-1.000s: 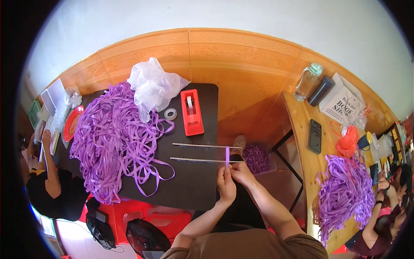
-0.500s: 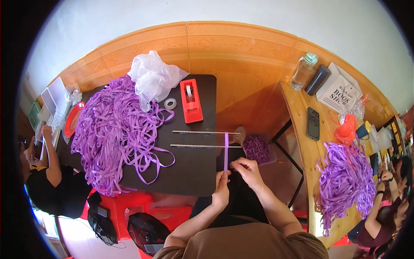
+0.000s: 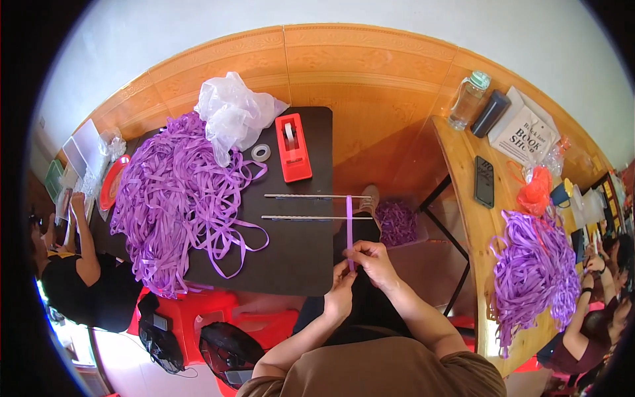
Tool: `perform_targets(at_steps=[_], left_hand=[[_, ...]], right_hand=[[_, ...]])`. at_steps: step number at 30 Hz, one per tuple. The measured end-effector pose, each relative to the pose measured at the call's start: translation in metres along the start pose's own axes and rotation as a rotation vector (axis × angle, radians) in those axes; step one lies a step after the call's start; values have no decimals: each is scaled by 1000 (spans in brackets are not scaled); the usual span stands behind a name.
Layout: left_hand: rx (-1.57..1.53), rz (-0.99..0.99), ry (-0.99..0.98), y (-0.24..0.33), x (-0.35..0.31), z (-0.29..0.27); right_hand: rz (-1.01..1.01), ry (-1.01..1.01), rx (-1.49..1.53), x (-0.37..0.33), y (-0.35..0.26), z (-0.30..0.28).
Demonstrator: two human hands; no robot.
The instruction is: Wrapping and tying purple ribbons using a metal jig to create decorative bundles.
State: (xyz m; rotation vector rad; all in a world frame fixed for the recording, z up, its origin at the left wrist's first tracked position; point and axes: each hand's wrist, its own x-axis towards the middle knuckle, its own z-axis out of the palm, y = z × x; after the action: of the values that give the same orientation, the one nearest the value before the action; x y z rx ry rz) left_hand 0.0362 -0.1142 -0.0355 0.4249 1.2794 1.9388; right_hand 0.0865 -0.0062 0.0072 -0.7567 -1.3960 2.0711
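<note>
A purple ribbon strip [image 3: 350, 231] runs straight from two thin metal rods [image 3: 297, 196] down to my hands. The rods stick out past the right edge of the dark table, and the strip crosses both near their free ends. My left hand [image 3: 340, 294] pinches the strip's lower end. Just above it, my right hand [image 3: 372, 262] is closed with thumb and fingers on the strip. The hands touch or nearly touch. To the left, a big tangled heap of purple ribbon [image 3: 165, 205] covers much of the table.
A red tape dispenser [image 3: 293, 149], tape roll [image 3: 260, 153] and white plastic bag [image 3: 231, 112] lie on the dark table [image 3: 297, 264]. Below, a bin [image 3: 397, 223] holds ribbon. The wooden table right bears a phone [image 3: 484, 182], bottle [image 3: 468, 99] and ribbon heap [image 3: 532, 271]. Co-workers sit at both sides.
My right hand has moved left and slightly up, onto the strip beside my left hand. Before, it was apart, to the strip's right. The whole view has shifted slightly.
</note>
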Motion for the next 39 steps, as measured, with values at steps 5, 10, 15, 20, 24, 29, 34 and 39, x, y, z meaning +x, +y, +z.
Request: perform_targets(at_steps=[5,10,15,20,24,29,34,39], left_hand=[[-129,-98,-89,16,1,-3],[-130,-110,-88,25,-1,-2],[-69,-81,-131,21,1,-6],[142,-34,-92,3,1,-20],[157,-32,-95,9,1,-20],[111,-77,5,28,-8,-3],[43,-87,-33,25,-7,-9],[29,-61,5,17,-12,-6]], right_hand=[[44,-17,38,-4,-10,5],[80,4,31,-7,-15,11],[43,12,11,-8,-10,10],[-6,-3,46,-7,-7,13],[-1,11,15,-7,-7,13],[-59,15,-50,-5,-2,11],[-80,13,-65,-6,-3,12],[-80,17,-54,-6,-3,12]])
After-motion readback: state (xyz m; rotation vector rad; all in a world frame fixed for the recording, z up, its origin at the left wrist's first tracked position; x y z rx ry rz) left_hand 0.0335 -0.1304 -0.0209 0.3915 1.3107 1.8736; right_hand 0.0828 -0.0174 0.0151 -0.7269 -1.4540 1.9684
